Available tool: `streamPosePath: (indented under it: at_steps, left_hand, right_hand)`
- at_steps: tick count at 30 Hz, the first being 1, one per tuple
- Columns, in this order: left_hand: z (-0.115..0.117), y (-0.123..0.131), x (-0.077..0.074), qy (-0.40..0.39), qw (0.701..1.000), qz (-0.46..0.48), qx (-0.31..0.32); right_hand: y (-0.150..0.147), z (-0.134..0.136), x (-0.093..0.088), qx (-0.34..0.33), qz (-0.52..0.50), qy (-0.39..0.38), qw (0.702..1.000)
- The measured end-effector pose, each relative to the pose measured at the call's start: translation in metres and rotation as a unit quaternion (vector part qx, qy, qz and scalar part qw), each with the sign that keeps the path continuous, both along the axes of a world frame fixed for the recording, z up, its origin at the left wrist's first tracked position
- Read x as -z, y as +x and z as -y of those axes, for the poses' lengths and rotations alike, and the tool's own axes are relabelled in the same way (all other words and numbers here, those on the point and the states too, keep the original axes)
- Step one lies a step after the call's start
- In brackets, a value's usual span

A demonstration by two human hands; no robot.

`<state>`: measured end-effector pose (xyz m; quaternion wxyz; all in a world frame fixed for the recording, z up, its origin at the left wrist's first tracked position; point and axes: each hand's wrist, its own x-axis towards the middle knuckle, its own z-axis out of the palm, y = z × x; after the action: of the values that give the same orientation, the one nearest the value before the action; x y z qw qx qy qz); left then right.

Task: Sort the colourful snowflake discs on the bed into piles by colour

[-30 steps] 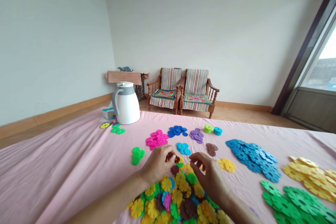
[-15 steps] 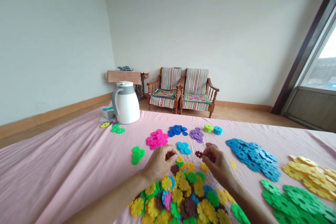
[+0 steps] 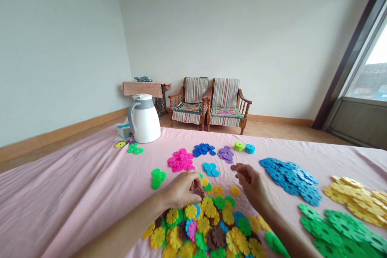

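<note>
My left hand (image 3: 183,189) is closed in a pinch on a brown snowflake disc (image 3: 198,192), low over the near side of a mixed heap of plastic snowflake discs (image 3: 204,225). My right hand (image 3: 253,183) has its fingers curled together beside a small group of brown discs (image 3: 237,167). Whether a disc is between those fingers is hidden. Close to the hands lie light blue discs (image 3: 211,169), a pink pile (image 3: 181,160) and a purple pile (image 3: 226,154). A few loose yellow discs (image 3: 235,191) lie between the hands.
Large blue discs (image 3: 288,179), yellow discs (image 3: 356,199) and green discs (image 3: 341,229) are piled at right. A white jug (image 3: 146,121) stands at the back left on the pink cloth (image 3: 90,185). Two short stacks, lime (image 3: 239,146) and turquoise (image 3: 250,149), stand farther back.
My right hand has moved slightly up and right, to the brown group; the dark disc at its fingertips no longer shows separately. My left hand has dropped and taken the brown disc.
</note>
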<state>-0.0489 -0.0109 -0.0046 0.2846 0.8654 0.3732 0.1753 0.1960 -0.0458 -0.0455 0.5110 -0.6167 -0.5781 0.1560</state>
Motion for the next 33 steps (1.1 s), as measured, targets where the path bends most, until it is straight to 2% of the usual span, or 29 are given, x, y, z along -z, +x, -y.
streamPosePath:
  at_steps: [5, 11, 15, 18, 20, 22, 26, 29, 31, 33]
  left_hand:
    - [-0.002, 0.002, 0.007, -0.077, 0.996, 0.051, -0.002]
    - [0.007, 0.014, 0.007, -0.094, 0.979, 0.181, -0.007]
    - [0.011, 0.019, 0.007, -0.118, 0.97, 0.21, 0.005]
    - [0.01, 0.019, 0.007, -0.076, 0.977, 0.196, -0.016]
    - [0.007, 0.017, 0.008, -0.036, 0.98, 0.19, -0.043]
    - [0.003, 0.016, 0.011, -0.01, 0.979, 0.191, -0.068]
    - [-0.006, 0.012, 0.022, 0.011, 0.973, 0.205, -0.107]
    - [-0.011, 0.011, 0.031, 0.021, 0.971, 0.205, -0.121]
    - [-0.013, 0.011, 0.035, 0.026, 0.971, 0.204, -0.12]
    - [-0.013, 0.011, 0.039, 0.033, 0.972, 0.204, -0.116]
  right_hand:
    - [-0.023, 0.009, 0.0, -0.032, 0.039, -0.011, 0.999]
    - [-0.062, 0.035, -0.024, -0.146, 0.052, -0.035, 0.987]
    - [-0.071, 0.038, -0.023, -0.172, 0.031, -0.05, 0.983]
    - [-0.056, 0.024, -0.011, -0.126, 0.039, -0.048, 0.99]
    - [-0.037, 0.011, -0.002, -0.053, 0.046, -0.042, 0.997]
    - [-0.015, -0.001, 0.004, -0.02, 0.044, -0.039, 0.998]
    - [0.024, -0.01, 0.006, 0.05, 0.06, -0.04, 0.996]
    - [0.042, -0.01, 0.003, 0.106, 0.097, -0.042, 0.989]
    - [0.046, -0.01, 0.001, 0.115, 0.124, -0.04, 0.985]
    - [0.044, -0.012, 0.001, 0.089, 0.151, -0.037, 0.984]
